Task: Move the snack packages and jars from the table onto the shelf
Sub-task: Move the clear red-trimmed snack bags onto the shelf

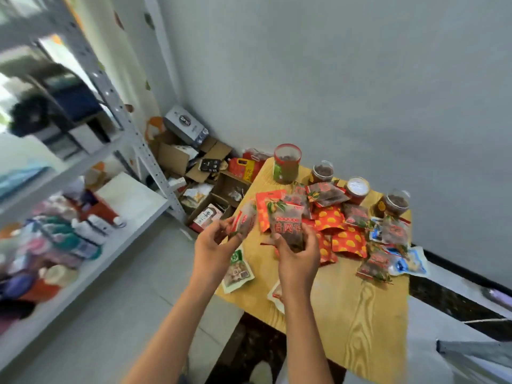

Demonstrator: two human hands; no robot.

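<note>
Two bare hands are raised over the near left corner of the wooden table [360, 314], each holding a snack packet. The left hand [212, 252] pinches a small clear packet [245, 220] by its lower edge, fingers curled round it. The right hand [297, 260] grips a larger clear packet of dark dried fruit [286, 224] with red printing, held upright from below. Under the hands, a green-labelled packet [237, 268] lies at the table's left edge. Further back, a loose heap of red and yellow packets [340, 234] and more clear ones covers the middle of the table, with blue-edged packets [410, 261] to the right. Along the far edge stand four jars: a tall red-lidded jar [286, 163], then three shorter jars [357, 189] toward the right. To the left, the grey metal shelf [133, 198] carries blurred bottles and coloured goods. Open cardboard boxes [191, 162] sit on the floor in the corner.
</note>
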